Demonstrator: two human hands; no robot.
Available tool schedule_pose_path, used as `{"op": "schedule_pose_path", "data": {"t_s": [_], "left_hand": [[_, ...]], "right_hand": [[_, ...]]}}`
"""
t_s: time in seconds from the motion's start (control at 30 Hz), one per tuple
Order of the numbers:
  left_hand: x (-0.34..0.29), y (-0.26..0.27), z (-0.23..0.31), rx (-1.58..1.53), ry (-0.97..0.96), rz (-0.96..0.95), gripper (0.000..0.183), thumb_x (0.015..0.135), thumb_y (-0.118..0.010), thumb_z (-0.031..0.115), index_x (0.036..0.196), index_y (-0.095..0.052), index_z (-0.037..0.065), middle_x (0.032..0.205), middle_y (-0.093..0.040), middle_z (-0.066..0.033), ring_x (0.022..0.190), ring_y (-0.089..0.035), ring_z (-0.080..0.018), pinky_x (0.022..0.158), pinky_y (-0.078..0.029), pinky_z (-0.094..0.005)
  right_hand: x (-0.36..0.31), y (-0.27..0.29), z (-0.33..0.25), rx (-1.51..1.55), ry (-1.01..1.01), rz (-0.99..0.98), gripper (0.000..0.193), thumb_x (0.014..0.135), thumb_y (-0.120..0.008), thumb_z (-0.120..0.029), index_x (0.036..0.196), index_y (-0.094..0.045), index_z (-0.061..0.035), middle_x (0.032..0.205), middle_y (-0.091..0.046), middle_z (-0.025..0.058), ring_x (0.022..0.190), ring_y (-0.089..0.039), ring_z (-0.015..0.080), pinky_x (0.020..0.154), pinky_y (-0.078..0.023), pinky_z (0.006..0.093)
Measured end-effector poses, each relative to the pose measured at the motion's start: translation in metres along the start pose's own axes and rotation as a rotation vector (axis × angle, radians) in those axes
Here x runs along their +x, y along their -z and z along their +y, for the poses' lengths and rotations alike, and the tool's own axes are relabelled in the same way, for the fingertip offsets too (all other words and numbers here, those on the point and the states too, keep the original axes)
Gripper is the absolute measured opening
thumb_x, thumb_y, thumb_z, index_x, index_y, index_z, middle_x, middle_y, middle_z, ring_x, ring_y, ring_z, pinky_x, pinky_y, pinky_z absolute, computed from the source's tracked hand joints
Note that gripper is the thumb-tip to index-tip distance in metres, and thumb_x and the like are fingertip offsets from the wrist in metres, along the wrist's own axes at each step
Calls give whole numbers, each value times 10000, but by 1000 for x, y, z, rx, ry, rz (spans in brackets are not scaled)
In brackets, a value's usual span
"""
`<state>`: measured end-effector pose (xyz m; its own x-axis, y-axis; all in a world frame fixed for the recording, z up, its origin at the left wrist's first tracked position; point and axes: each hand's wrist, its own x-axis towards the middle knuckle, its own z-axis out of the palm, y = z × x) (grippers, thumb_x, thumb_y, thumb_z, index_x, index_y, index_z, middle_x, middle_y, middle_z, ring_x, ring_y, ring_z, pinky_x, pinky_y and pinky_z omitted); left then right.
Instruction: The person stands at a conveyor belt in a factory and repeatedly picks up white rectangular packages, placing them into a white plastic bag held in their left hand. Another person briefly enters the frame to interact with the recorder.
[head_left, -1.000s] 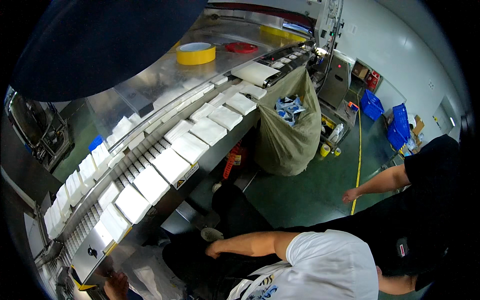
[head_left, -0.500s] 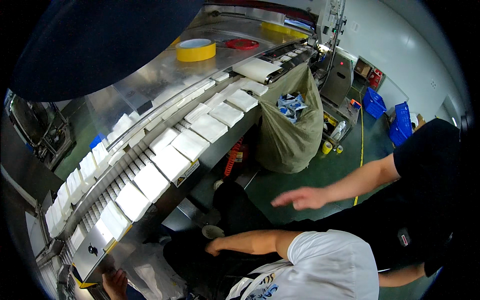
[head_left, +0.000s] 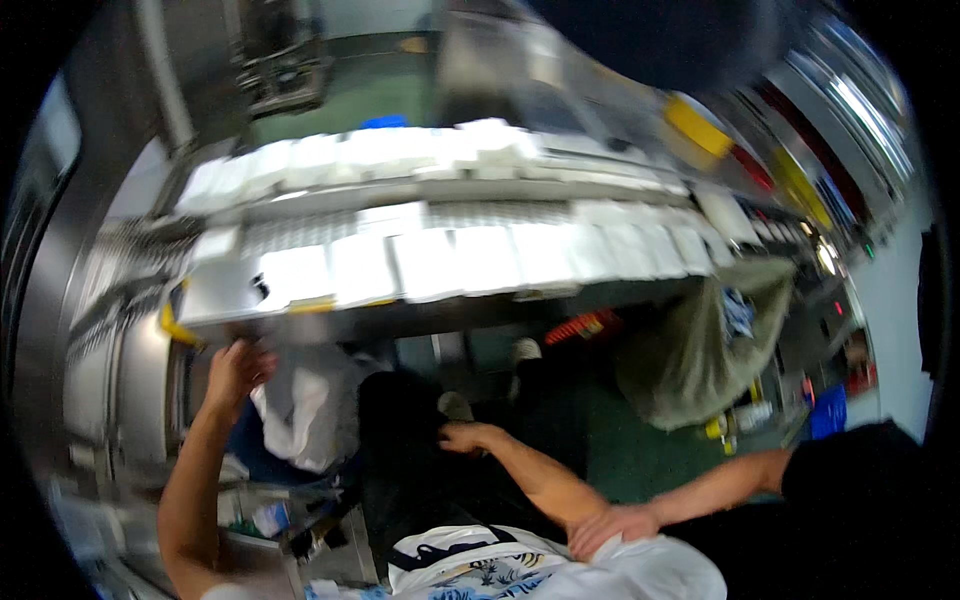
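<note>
My left hand (head_left: 238, 372) is just below the left end of the conveyor, beside a metal plate (head_left: 218, 290) with a black knob. Its fingers look bent, but blur hides whether they hold anything. My right hand (head_left: 464, 438) rests against my dark-trousered leg (head_left: 410, 400); its fingers are partly hidden and smeared. Flat white folded pads (head_left: 425, 265) lie side by side along the near edge of the conveyor. Behind them, a second row of white pads (head_left: 390, 155) stands upright. A co-worker's hand (head_left: 612, 525) touches my right arm near the sleeve.
A large olive sack (head_left: 665, 370) with blue-and-white wrappers stands under the conveyor's right end. Near my left hand is a whitish plastic bag (head_left: 305, 410). A yellow tape roll (head_left: 698, 125) lies on the machine top. The co-worker's dark sleeve (head_left: 850, 470) is at right.
The view has swung left, so the conveyor now runs nearly level across it. The co-worker's hand, formerly in the air, now lies on my right arm. More of my left forearm shows.
</note>
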<state>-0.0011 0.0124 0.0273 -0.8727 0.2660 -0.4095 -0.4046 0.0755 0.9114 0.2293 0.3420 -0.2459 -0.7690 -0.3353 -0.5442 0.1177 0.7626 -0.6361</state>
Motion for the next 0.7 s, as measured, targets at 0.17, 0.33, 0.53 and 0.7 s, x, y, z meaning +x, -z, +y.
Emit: {"op": "schedule_pose_path", "data": {"t_s": [0.17,0.33,0.53,0.7], "left_hand": [[-3,28,-12,64,11,26,404,930,-366,300,1010,-592,-24,941,-678,-148,877,-657,-228,825,-506,-355],[2,19,-5,45,64,-22,454,893,-424,352,1067,-572,-41,1032,-660,-184,918,-647,-251,872,-494,-365],[-6,23,-6,48,19,-61,402,921,-431,271,1117,-528,-67,1072,-635,-229,948,-650,-296,882,-505,-379],[-2,16,-1,42,60,-109,387,911,-410,267,1092,-552,-45,1071,-640,-221,980,-647,-294,882,-503,-388]], "right_hand": [[-24,23,-39,30,29,-45,363,909,-510,-285,1103,-585,13,1089,-624,170,961,-608,330,813,-488,408],[-30,20,-31,-126,-67,-70,346,908,-528,-296,1043,-607,12,1000,-637,221,931,-610,359,800,-485,414],[-26,15,-36,-10,74,-67,310,911,-526,-261,1043,-610,7,939,-652,210,848,-635,339,756,-496,416],[-12,10,-19,-119,-52,-85,316,907,-528,-265,1038,-613,10,968,-645,213,877,-628,340,757,-490,427]]}}
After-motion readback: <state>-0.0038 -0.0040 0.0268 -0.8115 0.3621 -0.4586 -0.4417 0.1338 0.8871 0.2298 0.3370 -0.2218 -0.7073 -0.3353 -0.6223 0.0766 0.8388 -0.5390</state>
